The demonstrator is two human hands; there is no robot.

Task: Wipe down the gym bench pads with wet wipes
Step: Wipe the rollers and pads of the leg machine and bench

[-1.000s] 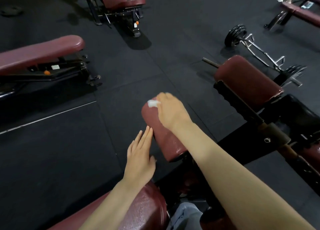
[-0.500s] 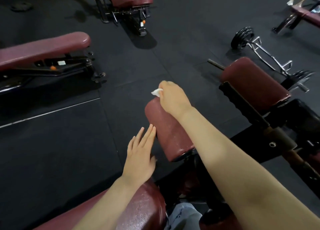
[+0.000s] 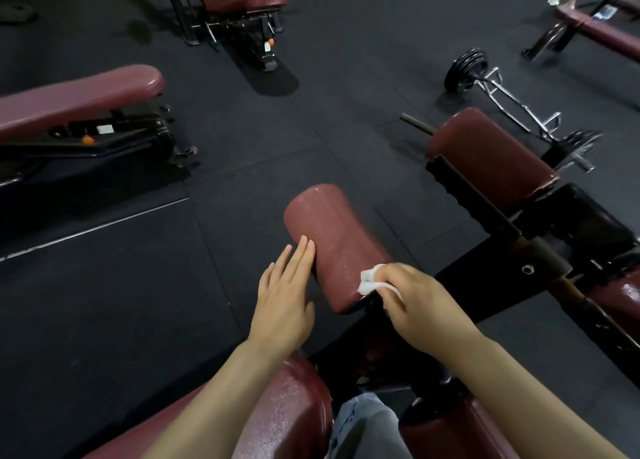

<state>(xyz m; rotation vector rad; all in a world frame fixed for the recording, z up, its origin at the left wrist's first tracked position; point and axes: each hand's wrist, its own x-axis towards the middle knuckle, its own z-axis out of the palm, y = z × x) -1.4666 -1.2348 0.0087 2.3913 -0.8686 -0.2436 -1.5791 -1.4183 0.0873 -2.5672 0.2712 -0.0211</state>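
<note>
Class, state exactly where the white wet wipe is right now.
In the head view, lower centre-right: the wet wipe is pinched in the right hand, against the near end of the roller pad.

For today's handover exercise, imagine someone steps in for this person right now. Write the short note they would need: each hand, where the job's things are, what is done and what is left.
Left hand: open, straight fingers resting against the left side of the dark red padded roller.
Right hand: grip closed on the crumpled white wet wipe, pressed at the roller's near right end.
Done: the roller's top looks streaked and damp, so it appears wiped.
Left: finish this near end, then the second dark red roller pad to the right and the dark red seat pad under the left forearm. The other benches further off show no sign of wiping.
</note>
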